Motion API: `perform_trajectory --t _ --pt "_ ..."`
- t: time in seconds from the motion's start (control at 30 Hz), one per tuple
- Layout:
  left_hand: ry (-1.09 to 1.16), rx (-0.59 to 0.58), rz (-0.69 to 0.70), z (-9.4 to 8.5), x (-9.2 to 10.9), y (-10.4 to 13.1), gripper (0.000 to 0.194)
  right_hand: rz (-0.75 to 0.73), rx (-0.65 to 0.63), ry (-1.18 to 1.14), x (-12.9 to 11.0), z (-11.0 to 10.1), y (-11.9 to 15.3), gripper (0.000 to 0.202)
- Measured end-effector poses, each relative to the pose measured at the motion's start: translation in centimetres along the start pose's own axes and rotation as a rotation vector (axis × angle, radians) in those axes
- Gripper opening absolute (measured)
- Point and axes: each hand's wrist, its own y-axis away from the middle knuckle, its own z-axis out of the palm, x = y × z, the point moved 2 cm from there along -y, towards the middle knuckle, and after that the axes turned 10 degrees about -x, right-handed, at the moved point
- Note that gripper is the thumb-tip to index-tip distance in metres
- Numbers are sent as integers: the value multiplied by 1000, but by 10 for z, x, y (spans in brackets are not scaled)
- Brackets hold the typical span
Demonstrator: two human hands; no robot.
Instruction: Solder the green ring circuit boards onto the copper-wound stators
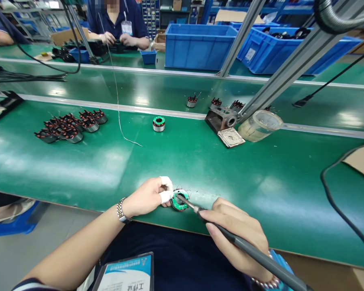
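Observation:
In the head view, a motor stator topped by a ring-shaped green circuit board [176, 205] rests near the front edge of the bench. White covers wrap two fingertips of my left hand [151, 195], which pinches the stator's left side. My right hand [238, 230] is closed around the dark handle of a soldering iron [218, 226]. The metal tip of the iron reaches the upper part of the green ring; whether it touches cannot be made out. Thin wires stick up around the ring.
Another stator with a green ring [159, 124] stands farther back. Several stators [69, 126] cluster at left. A solder wire [118, 109] hangs down to the bench. At right are an iron stand [221, 121], a clear jar [260, 126] and a black cable [336, 202]. Opposite sits a co-worker [118, 24].

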Motion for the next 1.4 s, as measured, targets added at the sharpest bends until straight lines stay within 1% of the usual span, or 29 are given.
perform_trajectory --t 0.27,0.63,0.87,0.97,1.03,1.1,1.17,1.27,1.33,1.37,1.4 --pt "13 17 -2 1 0 0 6 -12 -41 46 0 0 -4 27" --pt "4 20 7 0 1 -1 7 -48 -40 48 0 0 -4 28" --pt "-14 28 3 0 1 -1 7 -13 -14 35 -6 -9 -6 32" --pt "-13 29 1 0 1 -1 8 -14 10 65 -7 -14 -2 31" --pt "-11 27 -6 0 0 -1 8 -6 45 121 -3 -21 -1 28" --pt "-5 28 -12 1 0 -1 9 37 101 227 8 -33 -1 24" --pt "-5 32 -7 2 0 -1 10 115 196 374 28 -52 -4 18" --pt "-15 35 6 2 -2 -1 11 218 397 624 73 -90 -11 14" --pt "-16 35 8 2 -3 -1 12 279 530 741 107 -115 -15 21" --pt "-13 36 9 2 -4 -1 12 322 569 783 122 -125 -16 24" --pt "-6 39 8 2 -4 -1 13 374 578 795 136 -133 -18 27"
